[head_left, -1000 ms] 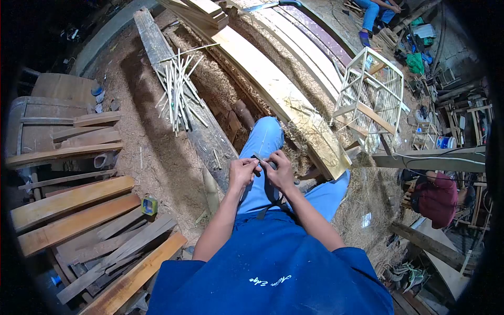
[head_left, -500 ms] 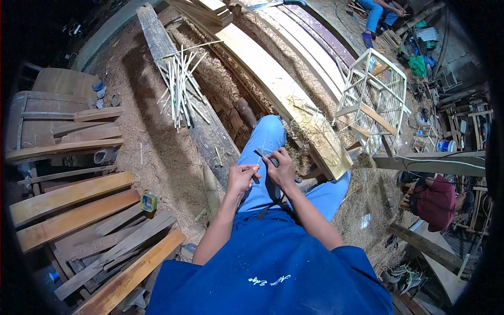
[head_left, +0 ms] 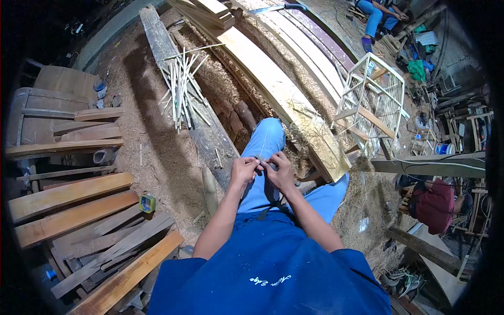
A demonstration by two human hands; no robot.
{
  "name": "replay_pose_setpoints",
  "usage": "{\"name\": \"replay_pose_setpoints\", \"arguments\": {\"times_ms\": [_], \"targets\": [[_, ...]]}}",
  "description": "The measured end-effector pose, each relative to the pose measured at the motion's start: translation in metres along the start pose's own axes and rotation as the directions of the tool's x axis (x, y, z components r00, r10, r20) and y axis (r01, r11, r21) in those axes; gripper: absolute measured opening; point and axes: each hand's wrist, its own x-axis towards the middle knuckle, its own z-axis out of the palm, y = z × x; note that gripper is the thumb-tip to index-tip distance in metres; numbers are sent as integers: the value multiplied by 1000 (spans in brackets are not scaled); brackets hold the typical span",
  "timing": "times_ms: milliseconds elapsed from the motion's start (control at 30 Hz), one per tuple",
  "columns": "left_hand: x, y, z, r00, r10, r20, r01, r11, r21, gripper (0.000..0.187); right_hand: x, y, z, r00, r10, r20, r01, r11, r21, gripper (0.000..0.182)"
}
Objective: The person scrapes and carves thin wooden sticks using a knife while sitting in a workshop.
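My left hand [head_left: 244,171] and my right hand [head_left: 280,171] meet above my raised knee, fingers closed and nearly touching. Out of the left fingers a thin pale stick [head_left: 264,140] runs up over the jeans. A small dark knife [head_left: 258,157] is gripped in the right hand; its blade lies against the left fingertips, and most of it is hidden. To the left, a loose pile of thin pale sticks [head_left: 181,86] rests on a weathered plank [head_left: 212,128].
A thick pale beam [head_left: 273,76] with shavings lies ahead, a handsaw [head_left: 273,8] beyond it. On the right stands a slatted wooden frame [head_left: 374,100]. Boards [head_left: 73,197] and a tape measure [head_left: 147,203] are at left. Other people [head_left: 374,21] sit nearby.
My hands have drawn closer together, and the right hand has brought the knife in against the left fingers. Less of the blade shows now.
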Motion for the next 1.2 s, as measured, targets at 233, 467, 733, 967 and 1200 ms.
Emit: {"name": "replay_pose_setpoints", "arguments": {"times_ms": [233,467,733,967,1200], "targets": [[-5,-2,-2,1000,20,-1,-20,999,-29,22,6,-5,0,998,55,-39,-58,993,-99,18],[-21,-13,-11,1000,7,0,-7,1000,-27,24,10,-1,6,997,57,-58,-65,987,-148,16],[-55,-29,-31,997,-47,62,49,998,-31,26,31,1,-1,989,121,-85,-136,971,-197,22],[-19,-7,-5,1000,13,21,-13,1000,14,26,13,-1,1,998,64,-14,-65,992,-109,18],[5,4,7,1000,19,22,-19,1000,20,22,15,12,0,997,55,-59,-60,993,-98,18]]}}
